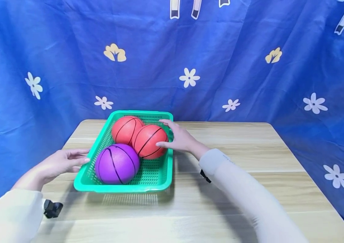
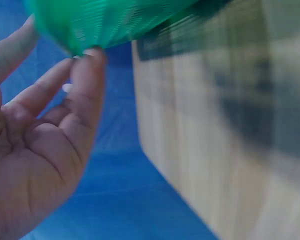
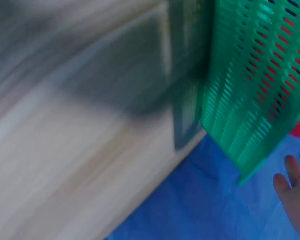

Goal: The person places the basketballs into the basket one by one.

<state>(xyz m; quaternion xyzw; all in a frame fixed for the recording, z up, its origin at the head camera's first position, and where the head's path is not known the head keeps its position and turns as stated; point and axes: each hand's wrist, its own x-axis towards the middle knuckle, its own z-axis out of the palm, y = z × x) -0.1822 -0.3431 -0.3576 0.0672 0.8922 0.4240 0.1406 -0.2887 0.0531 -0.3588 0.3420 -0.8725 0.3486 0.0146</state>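
Observation:
A green plastic basket (image 1: 156,175) sits on the left part of the table. Inside it are a purple ball (image 1: 117,164) at the near left and two red balls with black lines, one red ball (image 1: 126,130) at the back and the other red ball (image 1: 149,141) at the right. My left hand (image 1: 57,165) is at the basket's left side, fingertips right at the rim; the left wrist view shows these fingers (image 2: 85,82) nearly straight. Over the basket's right rim reaches my right hand (image 1: 179,136), thumb and fingers spread beside the right red ball.
A light wooden table (image 1: 236,189) extends to the right of the basket. Behind it hangs a blue cloth (image 1: 147,84) printed with white flowers and yellow trees. Black wrist devices show below both sleeves, the left device (image 1: 52,209) being larger in view.

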